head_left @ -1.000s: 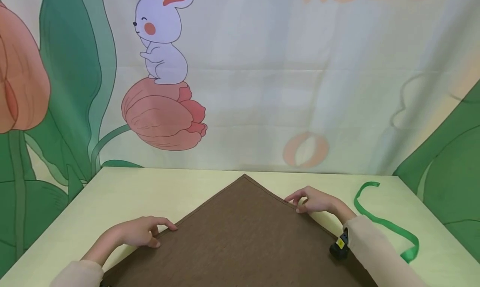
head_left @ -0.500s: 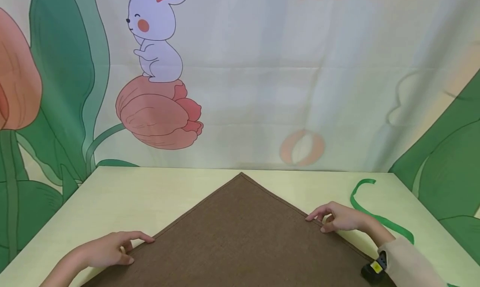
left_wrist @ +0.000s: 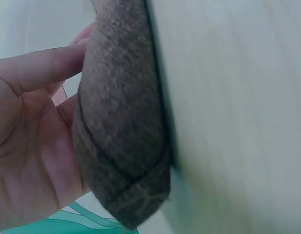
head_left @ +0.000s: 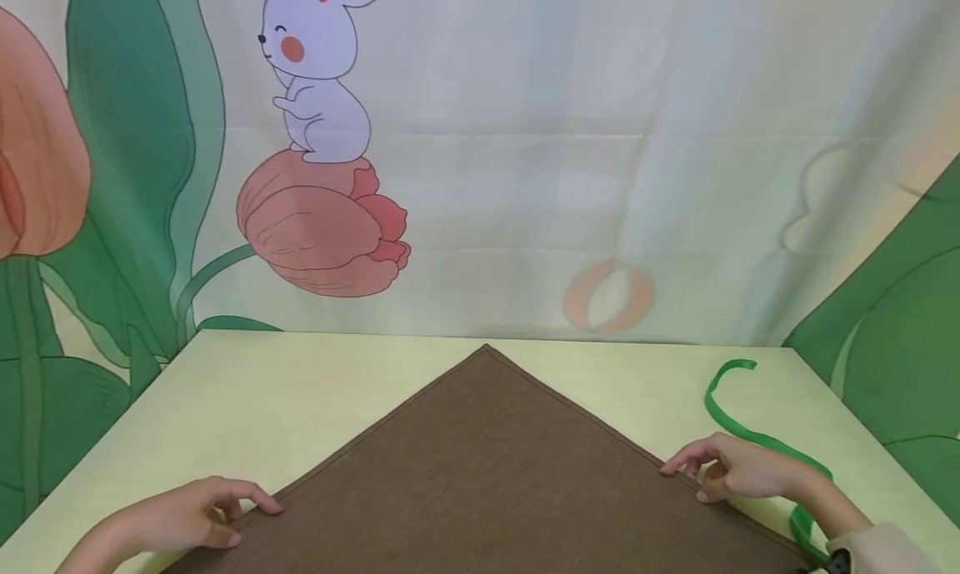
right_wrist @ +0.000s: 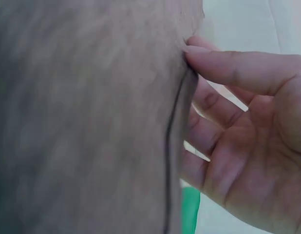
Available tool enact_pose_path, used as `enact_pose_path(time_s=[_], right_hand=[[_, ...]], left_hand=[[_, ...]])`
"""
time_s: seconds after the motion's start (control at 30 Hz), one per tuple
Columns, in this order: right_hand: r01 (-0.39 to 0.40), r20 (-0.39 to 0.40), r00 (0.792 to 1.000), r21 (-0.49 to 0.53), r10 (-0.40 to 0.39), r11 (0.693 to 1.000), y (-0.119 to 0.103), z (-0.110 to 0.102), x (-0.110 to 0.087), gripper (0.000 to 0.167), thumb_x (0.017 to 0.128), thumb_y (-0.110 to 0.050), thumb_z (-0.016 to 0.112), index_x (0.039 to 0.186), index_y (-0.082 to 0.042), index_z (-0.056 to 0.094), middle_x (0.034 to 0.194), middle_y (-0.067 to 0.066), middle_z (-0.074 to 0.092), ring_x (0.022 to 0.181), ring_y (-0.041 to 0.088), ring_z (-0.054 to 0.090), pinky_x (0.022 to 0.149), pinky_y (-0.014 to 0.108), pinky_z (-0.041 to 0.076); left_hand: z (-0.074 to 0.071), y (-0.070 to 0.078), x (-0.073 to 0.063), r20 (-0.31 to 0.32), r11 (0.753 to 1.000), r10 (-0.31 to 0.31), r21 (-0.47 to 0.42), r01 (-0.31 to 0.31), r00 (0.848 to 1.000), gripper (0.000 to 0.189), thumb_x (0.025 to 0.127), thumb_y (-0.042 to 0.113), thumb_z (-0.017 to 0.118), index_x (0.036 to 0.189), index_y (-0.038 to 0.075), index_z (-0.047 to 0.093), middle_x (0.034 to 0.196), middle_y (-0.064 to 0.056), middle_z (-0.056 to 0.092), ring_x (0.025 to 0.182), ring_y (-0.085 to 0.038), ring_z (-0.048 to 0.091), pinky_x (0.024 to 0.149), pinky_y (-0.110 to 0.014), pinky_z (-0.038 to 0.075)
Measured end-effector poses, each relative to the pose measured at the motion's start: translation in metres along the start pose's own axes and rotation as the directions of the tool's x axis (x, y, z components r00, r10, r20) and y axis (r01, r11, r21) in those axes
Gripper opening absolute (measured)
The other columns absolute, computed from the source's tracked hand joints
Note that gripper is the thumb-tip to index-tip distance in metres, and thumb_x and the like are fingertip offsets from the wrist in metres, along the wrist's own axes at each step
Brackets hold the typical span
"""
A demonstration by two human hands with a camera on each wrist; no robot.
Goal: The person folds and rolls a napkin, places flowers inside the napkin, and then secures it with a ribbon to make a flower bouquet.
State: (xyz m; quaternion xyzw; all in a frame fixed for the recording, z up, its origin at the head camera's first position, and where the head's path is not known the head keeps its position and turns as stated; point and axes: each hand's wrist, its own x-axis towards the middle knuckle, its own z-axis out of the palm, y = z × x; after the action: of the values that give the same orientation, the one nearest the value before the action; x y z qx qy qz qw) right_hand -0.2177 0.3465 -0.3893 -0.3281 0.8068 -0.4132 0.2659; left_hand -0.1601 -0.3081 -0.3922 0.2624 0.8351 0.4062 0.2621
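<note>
A brown cloth [head_left: 480, 457] with a stitched hem lies on the table, its pointed corner toward the back. My left hand [head_left: 183, 516] holds the left hem, thumb and index finger at the edge. My right hand [head_left: 750, 470] does likewise at the right hem. In the left wrist view, the left hand [left_wrist: 38, 131] has its thumb against the cloth [left_wrist: 123, 97], which bulges into a rounded fold. The right wrist view has the right hand's [right_wrist: 257, 131] thumb tip pressing the hem of the cloth [right_wrist: 92, 122], other fingers behind. The cloth's near part is out of the head view.
A wavy green ribbon [head_left: 776, 442] lies on the pale yellow table [head_left: 360, 374] at the right, partly behind my right forearm. At the table's back edge hangs a curtain [head_left: 487, 182] printed with a rabbit, tulips and leaves.
Both hands have slid along the hems toward me and apart, left hand to the lower left, right hand to the lower right. The cloth's back corner stays nearly in place.
</note>
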Motion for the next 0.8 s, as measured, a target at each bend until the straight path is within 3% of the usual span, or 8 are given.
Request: enact_pose_path(time_s=[0.23,0.4,0.53,0.8], right_hand=[[0.038,-0.003,0.999,0.003,-0.038,0.999,0.005,0.000,-0.005,0.035,0.079,0.003,0.060,0.114,-0.001,0.059,0.090,0.005,0.057,0.075,0.005,0.051,0.056,0.022,0.044],[0.029,0.000,1.000,-0.007,-0.029,1.000,0.003,0.003,0.004,0.036,0.077,0.005,0.061,0.113,0.000,0.060,0.086,0.006,0.056,0.074,0.003,0.050,0.054,0.021,0.042],[0.011,-0.001,1.000,-0.011,-0.011,1.000,-0.003,0.006,0.013,0.036,0.077,0.006,0.060,0.113,0.001,0.059,0.086,0.005,0.055,0.076,0.005,0.050,0.055,0.021,0.042],[-0.020,-0.016,1.000,-0.028,0.020,0.999,-0.012,0.012,0.027,0.036,0.076,0.006,0.060,0.112,0.003,0.059,0.086,0.004,0.052,0.073,0.004,0.049,0.055,0.020,0.041]], left_hand=[[-0.006,-0.008,-0.004,0.049,0.993,0.087,-0.089,-0.083,0.995,0.033,0.084,0.001,0.058,0.116,0.010,0.058,0.074,0.006,0.046,0.067,-0.002,0.042,0.056,-0.021,0.035],[-0.010,-0.014,-0.007,0.052,0.992,0.107,-0.072,-0.103,0.993,0.033,0.084,0.002,0.058,0.116,0.012,0.058,0.073,0.009,0.045,0.067,-0.001,0.042,0.055,-0.022,0.034],[-0.015,-0.019,-0.012,0.038,0.993,0.111,-0.039,-0.110,0.993,0.036,0.083,0.000,0.058,0.116,0.015,0.059,0.073,0.009,0.048,0.069,-0.002,0.044,0.057,-0.022,0.035],[-0.022,-0.029,-0.024,0.041,0.992,0.092,-0.094,-0.088,0.995,0.037,0.084,0.000,0.056,0.118,0.016,0.059,0.075,0.006,0.051,0.071,-0.002,0.045,0.056,-0.022,0.035]])
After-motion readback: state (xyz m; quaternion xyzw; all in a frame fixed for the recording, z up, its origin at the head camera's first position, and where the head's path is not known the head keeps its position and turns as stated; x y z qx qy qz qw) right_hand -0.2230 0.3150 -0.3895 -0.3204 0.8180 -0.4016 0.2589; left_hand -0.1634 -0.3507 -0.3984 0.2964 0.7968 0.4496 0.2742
